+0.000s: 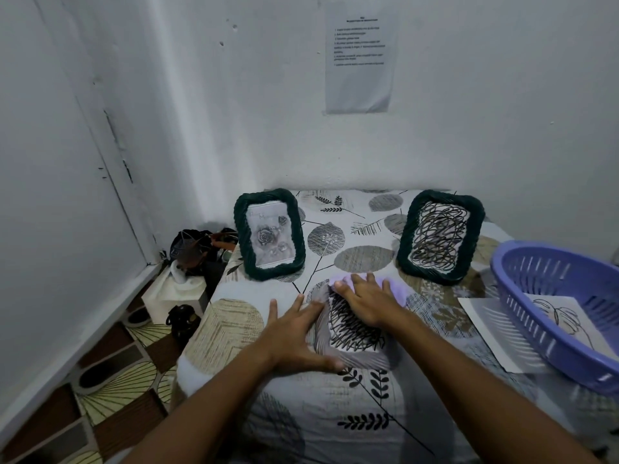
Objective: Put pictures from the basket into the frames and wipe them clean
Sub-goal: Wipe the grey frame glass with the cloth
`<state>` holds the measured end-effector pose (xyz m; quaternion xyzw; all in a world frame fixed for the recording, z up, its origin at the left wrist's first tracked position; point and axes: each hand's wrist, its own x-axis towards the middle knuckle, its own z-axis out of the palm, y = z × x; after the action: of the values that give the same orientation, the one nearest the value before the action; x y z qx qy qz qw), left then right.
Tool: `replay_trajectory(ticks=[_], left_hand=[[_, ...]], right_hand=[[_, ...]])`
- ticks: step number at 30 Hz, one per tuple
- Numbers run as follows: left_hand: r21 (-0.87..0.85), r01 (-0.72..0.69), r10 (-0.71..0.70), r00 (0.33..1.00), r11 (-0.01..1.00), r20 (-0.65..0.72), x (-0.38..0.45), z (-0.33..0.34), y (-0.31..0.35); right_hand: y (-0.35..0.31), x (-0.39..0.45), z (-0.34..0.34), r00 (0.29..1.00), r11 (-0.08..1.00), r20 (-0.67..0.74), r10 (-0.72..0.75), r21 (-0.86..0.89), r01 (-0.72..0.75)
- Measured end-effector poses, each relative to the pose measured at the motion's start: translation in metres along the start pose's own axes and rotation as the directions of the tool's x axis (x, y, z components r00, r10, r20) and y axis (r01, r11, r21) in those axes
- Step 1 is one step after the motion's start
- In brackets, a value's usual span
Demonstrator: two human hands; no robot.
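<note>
White walls meet in a corner behind the table (335,406), which wears a leaf-printed cloth. Flat on it in front of me lies a grey picture frame (338,354) holding a black scribble picture (351,329), its long axis running away from me toward the back wall, face up. My left hand (294,336) rests on the frame's left edge, fingers (273,308) straight and spread. My right hand (368,301) lies flat over the far half of the frame, fingers spread, pressing a lilac cloth (395,286) that shows past my fingertips at the frame's far end.

Beyond, two dark green frames stand upright, leaning back: the left one (269,234) holds a rose picture, the right one (440,236) another scribble. Both stand tall, faces toward me. Off to my right a purple slotted basket (549,313) sits on the table with a leaf line-drawing (556,313) inside, and a loose sheet (495,329) lies partly beneath it. A printed notice (358,55) hangs on the wall.
</note>
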<state>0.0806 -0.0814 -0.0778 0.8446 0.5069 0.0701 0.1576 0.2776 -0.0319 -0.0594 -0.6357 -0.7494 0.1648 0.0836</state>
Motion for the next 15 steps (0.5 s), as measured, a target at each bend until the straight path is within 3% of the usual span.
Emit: replay_trajectory(ticks=[10,15], left_hand=[[0.012,0.002,-0.002,1.000,1.000,-0.022,-0.001,0.004,0.001],[0.025,0.014,-0.013,0.999,1.000,-0.051,0.000,0.007,0.000]], right_hand=[[0.004,-0.003,0.009,0.996,0.976,0.051,-0.075,-0.203,0.084],[0.016,-0.025,0.007,0.979,0.969,0.084,-0.183,-0.156,0.194]])
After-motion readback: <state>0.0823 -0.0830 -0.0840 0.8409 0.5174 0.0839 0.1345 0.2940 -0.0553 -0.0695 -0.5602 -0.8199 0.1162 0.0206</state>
